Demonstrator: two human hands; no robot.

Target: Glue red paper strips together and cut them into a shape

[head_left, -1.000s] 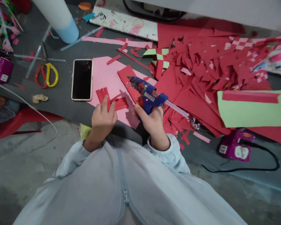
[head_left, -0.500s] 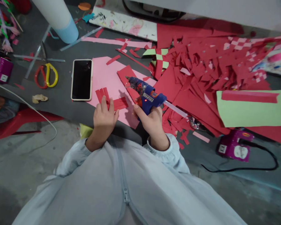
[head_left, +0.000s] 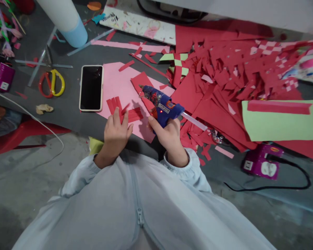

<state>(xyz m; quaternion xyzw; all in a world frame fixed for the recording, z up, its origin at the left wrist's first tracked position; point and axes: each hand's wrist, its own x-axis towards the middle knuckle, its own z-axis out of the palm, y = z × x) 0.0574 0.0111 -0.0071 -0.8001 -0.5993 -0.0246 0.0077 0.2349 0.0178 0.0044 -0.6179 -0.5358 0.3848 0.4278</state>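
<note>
My right hand (head_left: pixel 168 133) is wrapped round the handle of a blue hot glue gun (head_left: pixel 169 107), its nozzle pointing up and left above a folded red paper piece (head_left: pixel 139 83). A clear glue stick (head_left: pixel 195 121) juts from the gun's back, and a small red light glows on its side. My left hand (head_left: pixel 117 130) has its fingers stretched out over crossed red paper strips (head_left: pixel 135 114). One red strip end (head_left: pixel 125 108) stands raised beside the index fingertip; whether the fingers lift it I cannot tell. Pink paper (head_left: pixel 113 80) lies beneath the strips.
A phone (head_left: pixel 91 88) and red-yellow scissors (head_left: pixel 52 84) lie to the left. At the back stands a white and blue bottle (head_left: pixel 74 29). Red paper scraps (head_left: pixel 224 66) are heaped on the right, near green paper (head_left: pixel 284 126) and a purple box (head_left: pixel 262 163) with a black cable.
One end of a red strip now sticks up by my left index finger, where it lay flat or hidden before. The glue gun stays nearly in place.
</note>
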